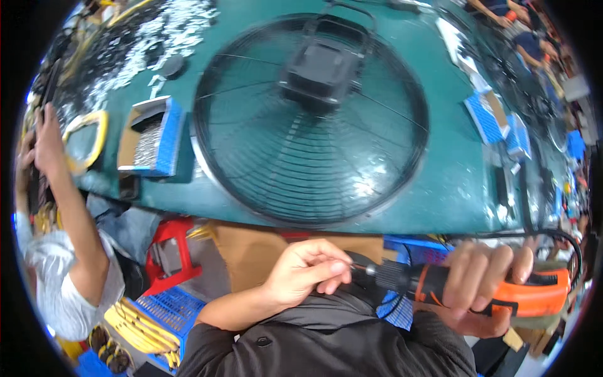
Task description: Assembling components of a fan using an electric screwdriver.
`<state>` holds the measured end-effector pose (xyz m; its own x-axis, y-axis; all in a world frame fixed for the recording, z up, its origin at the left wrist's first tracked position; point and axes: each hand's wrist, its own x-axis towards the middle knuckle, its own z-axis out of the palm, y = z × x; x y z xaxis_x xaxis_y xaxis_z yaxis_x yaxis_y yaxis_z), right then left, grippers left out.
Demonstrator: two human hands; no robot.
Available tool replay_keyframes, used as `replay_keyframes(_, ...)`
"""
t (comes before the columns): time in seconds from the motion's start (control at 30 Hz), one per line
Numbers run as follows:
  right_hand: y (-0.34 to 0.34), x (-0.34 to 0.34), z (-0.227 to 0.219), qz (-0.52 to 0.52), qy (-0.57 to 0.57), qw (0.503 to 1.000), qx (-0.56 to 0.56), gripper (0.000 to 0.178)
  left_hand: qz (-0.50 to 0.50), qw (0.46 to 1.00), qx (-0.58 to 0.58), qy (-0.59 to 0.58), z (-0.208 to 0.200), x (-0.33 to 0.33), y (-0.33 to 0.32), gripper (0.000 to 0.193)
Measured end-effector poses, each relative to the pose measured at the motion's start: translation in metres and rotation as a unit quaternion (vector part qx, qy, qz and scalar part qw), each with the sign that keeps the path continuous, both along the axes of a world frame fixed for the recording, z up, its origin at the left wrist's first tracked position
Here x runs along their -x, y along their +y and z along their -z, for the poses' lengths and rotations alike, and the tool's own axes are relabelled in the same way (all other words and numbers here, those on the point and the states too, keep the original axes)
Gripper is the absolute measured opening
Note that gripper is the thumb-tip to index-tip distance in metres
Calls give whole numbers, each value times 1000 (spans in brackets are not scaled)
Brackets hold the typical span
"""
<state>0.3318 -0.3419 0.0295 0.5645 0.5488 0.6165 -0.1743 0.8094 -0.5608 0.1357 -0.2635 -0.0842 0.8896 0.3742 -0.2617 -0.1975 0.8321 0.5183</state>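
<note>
My right hand (pixel 480 283) is wrapped round an orange and black corded power screwdriver (pixel 534 295), held level over my lap with its nose pointing left. The fingertips of my left hand (pixel 311 271) are pinched together at the thin bit in front of the black chuck (pixel 391 275). Whether a small screw sits between those fingers is too small to tell. Beyond my hands, a round black wire fan guard (pixel 301 223) lies on the green table (pixel 452 195), with a black motor housing and bracket (pixel 323 69) at its upper middle.
Left of the guard stands an open blue box of small metal parts (pixel 147 144), near a yellow ring (pixel 94 141). Blue boxes (pixel 487 116) sit at the right. A co-worker's arm (pixel 75 226) is at far left, above a red stool (pixel 169 254) and blue crate (pixel 173 311).
</note>
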Motion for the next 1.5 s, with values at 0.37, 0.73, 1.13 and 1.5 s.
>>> replay_keyframes(0.37,8,3,4,31,42,998,-22,45,-14,1000,-19,-1,-4,-8,7,19)
replay_keyframes(0.73,-2,-30,5,-41,36,997,59,43,-49,943,-329,-24,1,-16,4,18)
replay_keyframes(1.13,3,-48,14,-53,-113,991,55,44,-288,316,-851,304,-15,-51,20,30)
replay_keyframes(1.5,17,-55,28,-72,-219,971,63,48,-216,323,-852,351,-2,-63,27,57)
